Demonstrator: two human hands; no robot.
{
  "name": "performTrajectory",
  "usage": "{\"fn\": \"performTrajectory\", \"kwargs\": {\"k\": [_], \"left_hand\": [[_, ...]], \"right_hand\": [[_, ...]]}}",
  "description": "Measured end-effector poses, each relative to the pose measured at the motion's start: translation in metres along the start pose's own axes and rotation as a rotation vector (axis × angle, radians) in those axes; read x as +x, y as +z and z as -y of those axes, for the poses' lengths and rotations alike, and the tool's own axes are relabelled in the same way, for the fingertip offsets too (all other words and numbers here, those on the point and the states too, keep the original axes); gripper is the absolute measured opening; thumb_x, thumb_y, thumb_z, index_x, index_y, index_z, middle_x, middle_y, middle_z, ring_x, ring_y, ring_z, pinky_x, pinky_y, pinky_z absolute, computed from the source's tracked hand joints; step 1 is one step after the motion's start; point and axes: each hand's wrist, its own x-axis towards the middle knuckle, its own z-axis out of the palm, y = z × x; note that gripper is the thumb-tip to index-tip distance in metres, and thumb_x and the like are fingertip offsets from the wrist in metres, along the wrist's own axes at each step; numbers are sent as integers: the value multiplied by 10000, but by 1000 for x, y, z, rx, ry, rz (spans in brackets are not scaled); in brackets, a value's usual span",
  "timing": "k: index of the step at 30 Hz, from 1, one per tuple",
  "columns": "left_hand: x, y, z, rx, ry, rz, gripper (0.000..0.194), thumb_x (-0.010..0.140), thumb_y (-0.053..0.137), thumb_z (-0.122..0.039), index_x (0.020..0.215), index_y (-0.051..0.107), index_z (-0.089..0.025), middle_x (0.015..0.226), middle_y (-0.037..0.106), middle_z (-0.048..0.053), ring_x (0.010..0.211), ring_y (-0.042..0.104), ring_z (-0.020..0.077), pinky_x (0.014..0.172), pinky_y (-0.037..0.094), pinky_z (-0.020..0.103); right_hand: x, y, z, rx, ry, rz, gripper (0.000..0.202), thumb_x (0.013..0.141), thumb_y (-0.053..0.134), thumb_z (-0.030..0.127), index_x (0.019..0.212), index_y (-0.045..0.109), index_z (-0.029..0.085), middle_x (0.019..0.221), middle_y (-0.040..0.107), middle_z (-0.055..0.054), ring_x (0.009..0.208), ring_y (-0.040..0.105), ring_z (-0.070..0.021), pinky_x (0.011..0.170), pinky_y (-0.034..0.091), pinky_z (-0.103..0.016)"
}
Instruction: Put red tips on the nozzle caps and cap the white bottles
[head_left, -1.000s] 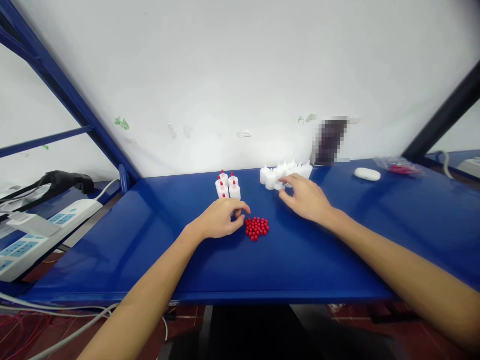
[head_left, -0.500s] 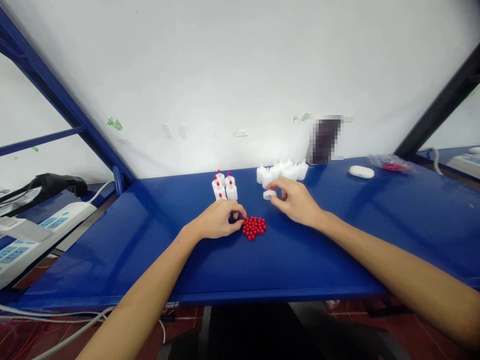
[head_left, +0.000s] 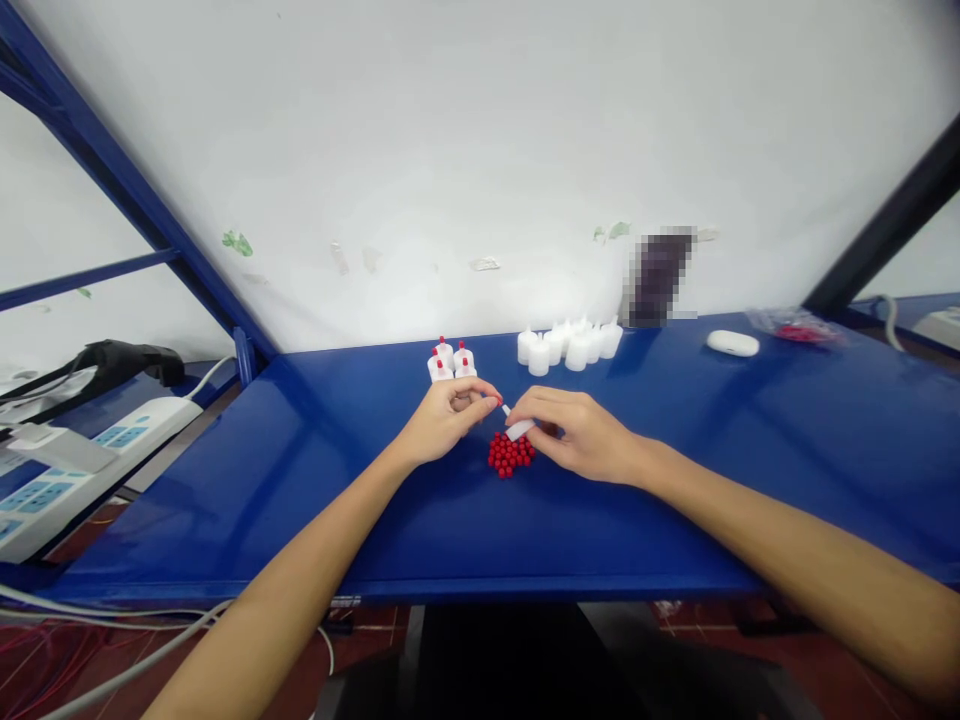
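The left hand (head_left: 448, 418) pinches a tiny red cap (head_left: 499, 401) by the tip of a small white bottle (head_left: 519, 430); the right hand (head_left: 581, 435) grips that bottle, tipped toward 11 o'clock; from it, a pile of red caps (head_left: 511, 457) sits at 7 o'clock, red-topped bottles (head_left: 442, 370) at 10, plain white bottles (head_left: 576, 352) at 1

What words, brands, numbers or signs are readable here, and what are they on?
None can be read.
Pale strip below the table's front edge: any print is too small.
Power strip: no legible marking.
Dark shape by the wall: pixelated, unreadable.
White bottles, red caps: no visible lettering.
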Motion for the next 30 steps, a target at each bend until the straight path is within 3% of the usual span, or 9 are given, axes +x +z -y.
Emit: {"fn": "performTrajectory", "kwargs": {"k": [13,20,26,30], "left_hand": [[0,4,-3,-106,-72,57,408,843,689,-513,943,635,-120,593,513,-38,474,417,52,439,315,173],[-2,5,-8,-145,-88,81,421,810,717,-521,914,652,-118,562,497,-52,457,405,47,433,298,177],[-1,8,0,-198,-135,106,411,791,735,-516,829,676,-111,556,525,-36,456,391,42,429,275,181],[-1,11,-2,-173,-154,116,421,759,753,-524,819,703,-110,541,531,-30,458,387,48,429,268,189]], "right_hand": [[0,2,-2,-10,-20,-7,213,922,489,119,1038,639,215,976,675,-34,773,619,-141,682,483,-258],[0,-2,-2,-126,76,10,456,864,577,169,1314,538,234,1106,628,-51,637,566,-109,606,489,-255],[3,-3,-1,-229,26,52,365,860,603,191,1223,568,207,1117,638,-61,673,581,-124,604,483,-257],[3,-2,-1,-207,16,8,268,818,652,212,1077,589,189,974,646,-40,649,568,-122,558,457,-233]]}}
